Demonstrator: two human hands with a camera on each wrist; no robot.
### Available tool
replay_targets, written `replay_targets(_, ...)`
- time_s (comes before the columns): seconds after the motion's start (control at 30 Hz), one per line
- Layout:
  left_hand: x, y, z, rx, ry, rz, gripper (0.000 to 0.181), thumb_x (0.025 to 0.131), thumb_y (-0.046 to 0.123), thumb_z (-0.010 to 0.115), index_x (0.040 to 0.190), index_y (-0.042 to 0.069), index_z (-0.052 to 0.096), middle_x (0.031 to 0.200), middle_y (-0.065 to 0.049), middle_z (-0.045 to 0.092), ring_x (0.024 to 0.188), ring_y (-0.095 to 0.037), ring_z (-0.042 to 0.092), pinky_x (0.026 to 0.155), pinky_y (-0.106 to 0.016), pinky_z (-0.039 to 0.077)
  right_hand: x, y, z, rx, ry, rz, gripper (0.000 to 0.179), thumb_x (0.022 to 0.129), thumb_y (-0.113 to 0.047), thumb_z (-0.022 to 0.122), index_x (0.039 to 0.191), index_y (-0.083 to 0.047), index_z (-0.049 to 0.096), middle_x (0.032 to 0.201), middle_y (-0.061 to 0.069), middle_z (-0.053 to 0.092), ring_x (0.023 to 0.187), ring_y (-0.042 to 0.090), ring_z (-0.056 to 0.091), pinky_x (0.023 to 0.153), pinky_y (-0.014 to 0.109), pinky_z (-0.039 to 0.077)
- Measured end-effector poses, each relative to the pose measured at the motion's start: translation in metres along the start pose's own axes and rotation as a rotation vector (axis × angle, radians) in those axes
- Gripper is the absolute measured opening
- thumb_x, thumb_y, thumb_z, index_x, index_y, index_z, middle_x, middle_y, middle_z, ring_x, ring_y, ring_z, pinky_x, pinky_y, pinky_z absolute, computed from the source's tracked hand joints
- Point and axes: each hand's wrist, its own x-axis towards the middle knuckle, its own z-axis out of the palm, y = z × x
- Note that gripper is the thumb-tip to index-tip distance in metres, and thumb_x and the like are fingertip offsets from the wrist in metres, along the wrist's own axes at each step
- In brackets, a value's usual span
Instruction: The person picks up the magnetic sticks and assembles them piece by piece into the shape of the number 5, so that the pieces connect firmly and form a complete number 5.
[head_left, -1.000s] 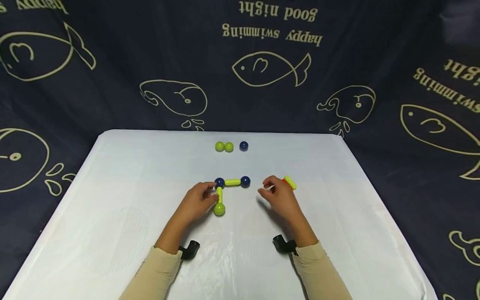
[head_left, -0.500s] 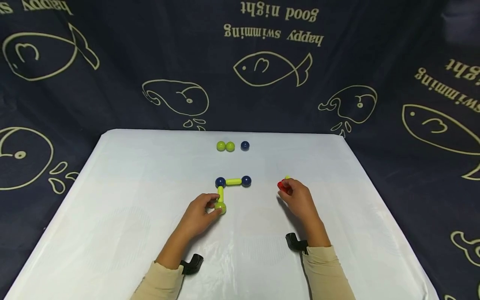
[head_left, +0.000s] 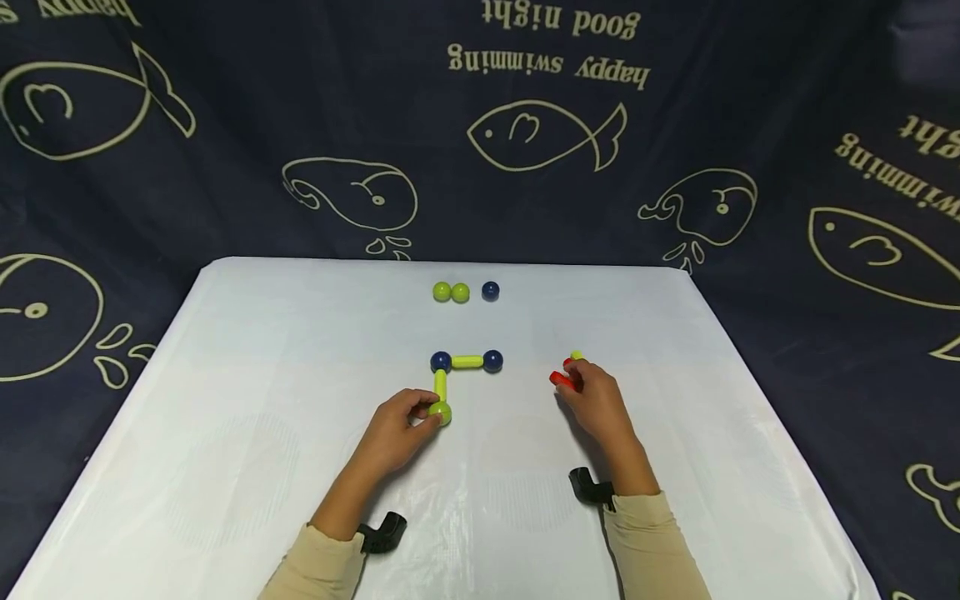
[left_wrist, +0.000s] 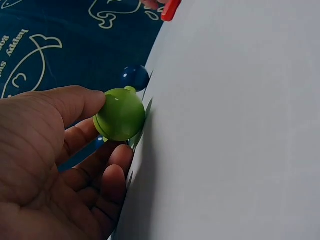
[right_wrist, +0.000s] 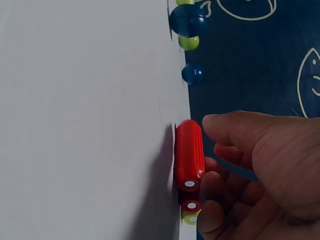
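Note:
In the head view my left hand (head_left: 400, 433) pinches a green ball (head_left: 443, 413) at the near end of a magnetic construction piece. From this ball a yellow-green rod (head_left: 440, 383) runs to a navy ball (head_left: 441, 362); a second yellow-green rod (head_left: 468, 362) joins that to another navy ball (head_left: 492, 361). On the right, my right hand (head_left: 600, 402) is at a red magnetic rod (right_wrist: 189, 152), fingers beside its near end and thumb slightly apart from it. Behind it lie another red rod (right_wrist: 191, 205) and a yellow-green rod (right_wrist: 190, 218), partly hidden by the fingers.
Two green balls (head_left: 451, 292) touch each other near the far edge of the white table (head_left: 300, 333), with a loose navy ball (head_left: 491, 291) to their right. A dark cloth (head_left: 420, 100) with fish drawings hangs behind the table. Each wrist bears a black camera mount (head_left: 384, 533).
My left hand moved down the upright rod to the green ball. My right hand moved right to the rods, and one red rod has come away from the others, toward the near left.

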Motion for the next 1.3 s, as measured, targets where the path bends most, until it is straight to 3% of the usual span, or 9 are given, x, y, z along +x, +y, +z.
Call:
replay_targets(0.5, 0.003, -0.001, -0.001, -0.008, -0.004, -0.002, 0.024, 0.087, 0.007, 0.075, 0.111, 0.006, 0.071, 0.097, -0.004, 0.066, 0.087, -0.018, 0.062, 0.079, -0.039, 0.05, 0.0, -0.006, 0.006, -0.067, -0.127, -0.065, 0.015, 0.088, -0.001, 0.065, 0.103, -0.003, 0.065, 0.091, 0.006, 0.058, 0.082, 0.024, 0.052, 0.075, 0.039, 0.043)
replay_targets(0.77, 0.001, -0.003, -0.001, 0.002, -0.006, -0.031, 0.023, 0.088, 0.009, 0.075, 0.111, 0.007, 0.071, 0.098, -0.003, 0.067, 0.089, -0.018, 0.062, 0.079, -0.039, 0.05, 0.001, -0.008, 0.012, -0.003, -0.185, -0.115, 0.016, 0.088, -0.002, 0.067, 0.103, -0.008, 0.067, 0.086, 0.001, 0.059, 0.08, 0.02, 0.051, 0.074, 0.038, 0.042)
replay_targets(0.9, 0.0, -0.004, -0.001, -0.001, -0.005, -0.033, 0.023, 0.088, 0.009, 0.075, 0.11, 0.008, 0.071, 0.097, -0.002, 0.066, 0.088, -0.017, 0.062, 0.078, -0.038, 0.049, 0.001, -0.011, 0.018, 0.059, -0.247, -0.121, 0.015, 0.09, -0.005, 0.068, 0.104, -0.012, 0.068, 0.092, -0.001, 0.061, 0.085, 0.019, 0.053, 0.079, 0.038, 0.044)
replay_targets(1.13, 0.002, -0.004, 0.0, -0.005, -0.006, -0.01, 0.023, 0.088, 0.01, 0.075, 0.111, 0.009, 0.071, 0.095, -0.001, 0.066, 0.087, -0.016, 0.06, 0.076, -0.037, 0.048, 0.0, -0.03, 0.027, 0.158, -0.332, -0.163, 0.017, 0.092, -0.009, 0.068, 0.107, -0.016, 0.067, 0.096, -0.003, 0.062, 0.089, 0.018, 0.053, 0.081, 0.037, 0.045)
replay_targets(1.3, 0.003, -0.003, 0.002, -0.013, 0.0, -0.015, 0.023, 0.088, 0.009, 0.075, 0.11, 0.009, 0.072, 0.094, -0.001, 0.066, 0.087, -0.016, 0.06, 0.076, -0.036, 0.048, 0.001, -0.043, 0.034, 0.172, -0.406, -0.222, 0.017, 0.093, -0.008, 0.065, 0.107, -0.017, 0.067, 0.097, -0.004, 0.062, 0.09, 0.017, 0.054, 0.082, 0.035, 0.046)
